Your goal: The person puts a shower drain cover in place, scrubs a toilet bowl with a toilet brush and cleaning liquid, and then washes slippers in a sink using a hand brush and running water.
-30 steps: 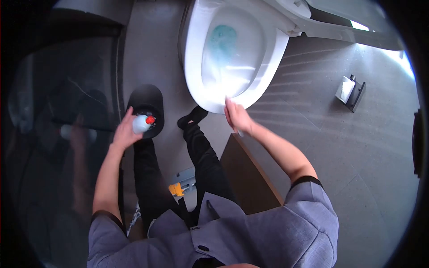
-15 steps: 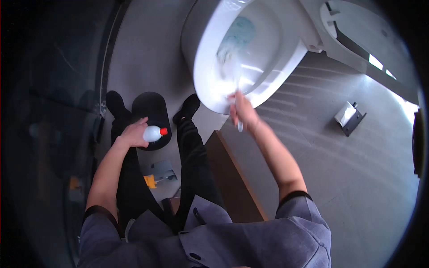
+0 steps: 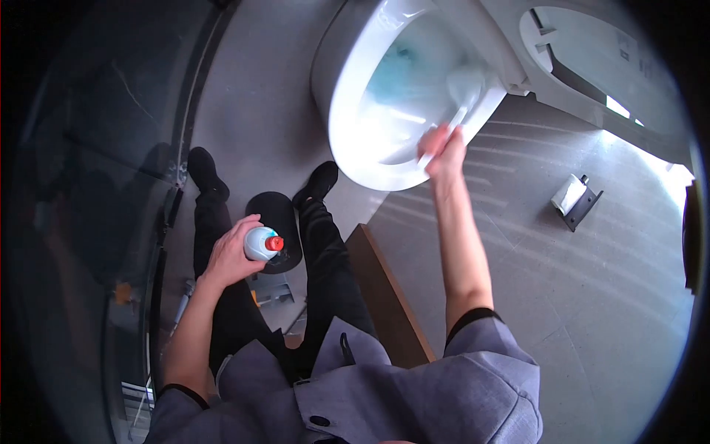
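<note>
My left hand (image 3: 231,255) is wrapped round a pale bottle (image 3: 258,243) with a red cap, above a black oval bin (image 3: 272,203) between the legs. The cap points up toward my eyes and to the right. Over the front right rim of a white toilet (image 3: 370,174), my right hand (image 3: 448,154) grips the handle of a white toilet brush (image 3: 464,85). The brush head is smeared by motion against the right inner side of the bowl. Blue-green liquid (image 3: 403,66) lies in the bowl.
The toilet seat and lid (image 3: 584,52) stand raised at the upper right. A paper roll on a dark holder (image 3: 571,198) is farther right. A brown panel (image 3: 388,296) stands right of my legs, and a grey flat object (image 3: 274,288) lies between them. Dark glossy panelling (image 3: 96,185) is on the left.
My right hand has moved right and up, carrying the brush head from the bowl's left part to its right side. My left hand and the bottle are lower and slightly right; the cap faces me more.
</note>
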`<action>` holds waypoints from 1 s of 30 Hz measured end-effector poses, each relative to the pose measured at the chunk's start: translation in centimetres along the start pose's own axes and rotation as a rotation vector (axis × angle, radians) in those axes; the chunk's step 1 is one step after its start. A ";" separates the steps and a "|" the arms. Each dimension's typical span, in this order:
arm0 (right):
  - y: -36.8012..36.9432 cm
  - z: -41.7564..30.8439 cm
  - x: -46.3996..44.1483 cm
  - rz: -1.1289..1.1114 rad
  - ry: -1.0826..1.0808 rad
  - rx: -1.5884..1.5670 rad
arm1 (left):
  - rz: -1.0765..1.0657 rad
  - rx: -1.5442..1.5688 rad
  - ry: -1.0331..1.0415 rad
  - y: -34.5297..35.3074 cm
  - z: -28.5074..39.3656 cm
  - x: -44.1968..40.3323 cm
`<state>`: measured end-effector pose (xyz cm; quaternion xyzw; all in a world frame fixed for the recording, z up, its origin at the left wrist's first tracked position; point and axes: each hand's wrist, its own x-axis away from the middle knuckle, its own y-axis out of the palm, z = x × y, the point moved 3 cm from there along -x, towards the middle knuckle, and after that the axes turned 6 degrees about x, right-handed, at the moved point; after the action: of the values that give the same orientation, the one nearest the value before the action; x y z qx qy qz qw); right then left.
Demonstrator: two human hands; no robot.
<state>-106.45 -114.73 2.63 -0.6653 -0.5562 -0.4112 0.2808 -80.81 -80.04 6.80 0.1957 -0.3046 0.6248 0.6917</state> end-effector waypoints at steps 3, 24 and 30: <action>10.4 -1.9 -2.4 -0.282 0.187 -0.023 | 0.050 0.042 0.000 -1.6 2.5 1.3; 12.4 0.4 -2.9 -0.256 0.365 -0.118 | 0.121 -0.059 0.028 -5.1 6.6 5.7; 6.1 0.4 1.2 -0.301 0.258 -0.273 | 0.132 -0.035 0.075 -5.4 8.7 5.1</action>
<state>-100.41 -115.11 3.93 -0.5488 -0.5479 -0.6014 0.1922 -76.87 -82.69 17.24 0.1396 -0.3019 0.6704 0.6633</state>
